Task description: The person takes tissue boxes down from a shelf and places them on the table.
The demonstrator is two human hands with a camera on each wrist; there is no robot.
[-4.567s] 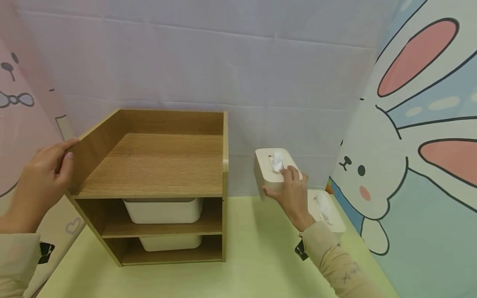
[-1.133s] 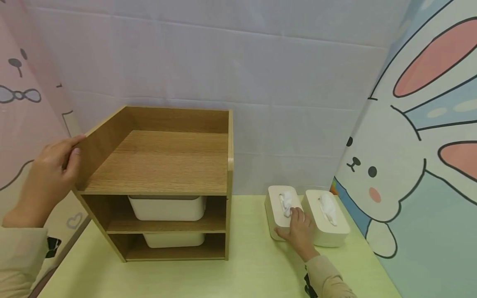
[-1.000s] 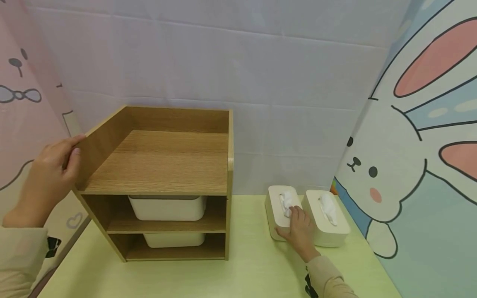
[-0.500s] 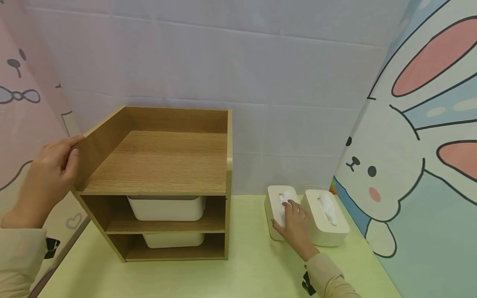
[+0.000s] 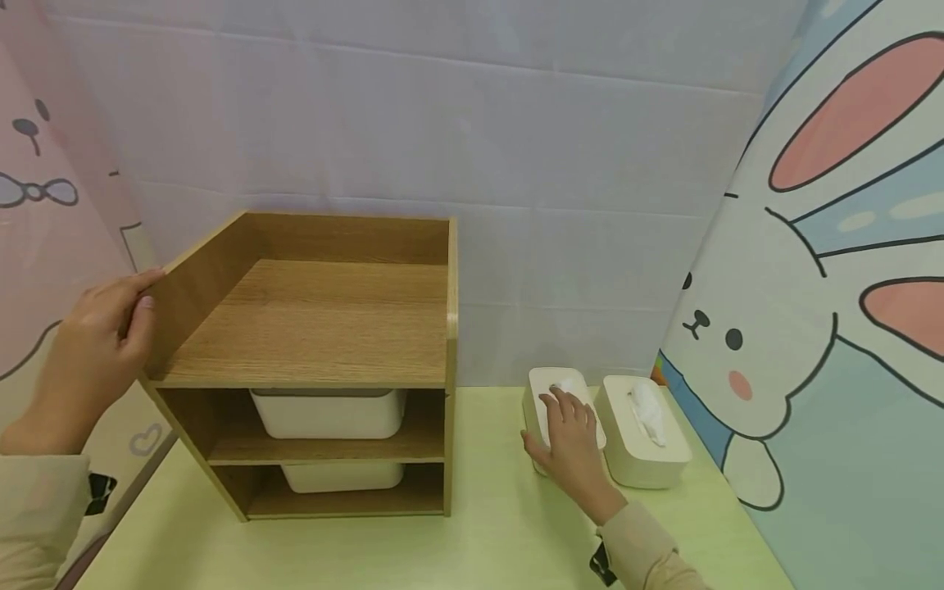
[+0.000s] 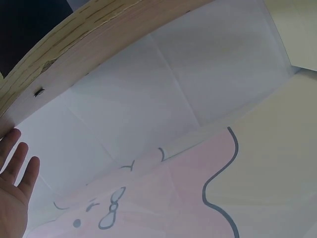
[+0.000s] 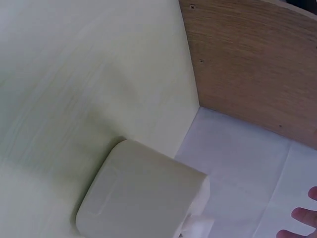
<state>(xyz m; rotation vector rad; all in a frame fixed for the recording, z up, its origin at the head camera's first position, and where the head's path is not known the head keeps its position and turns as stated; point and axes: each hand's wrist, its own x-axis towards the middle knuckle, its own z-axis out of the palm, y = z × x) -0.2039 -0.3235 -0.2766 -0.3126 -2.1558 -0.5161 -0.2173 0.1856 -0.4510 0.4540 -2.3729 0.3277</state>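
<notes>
My left hand holds the upper left side panel of the wooden shelf, its thumb near the panel's front edge. Seen from the left wrist, several fingers are stretched out beside that panel. Two cream tissue boxes stand side by side on the table, each with white tissue at its slot. Over the left tissue box hovers my right hand, fingers spread and holding nothing; it covers part of the lid. From the right wrist, fingertips show apart from a tissue box. The right tissue box stands untouched.
A white bin sits on the shelf's middle level and another white bin on the lowest. The pale green table meets a grey-white cloth wall. A rabbit-printed panel bounds the right side.
Earlier my right hand held a tissue box in the air; it was set down left of the other. The hand has since let go, spreading its fingers and shifting left. My left hand stayed put.
</notes>
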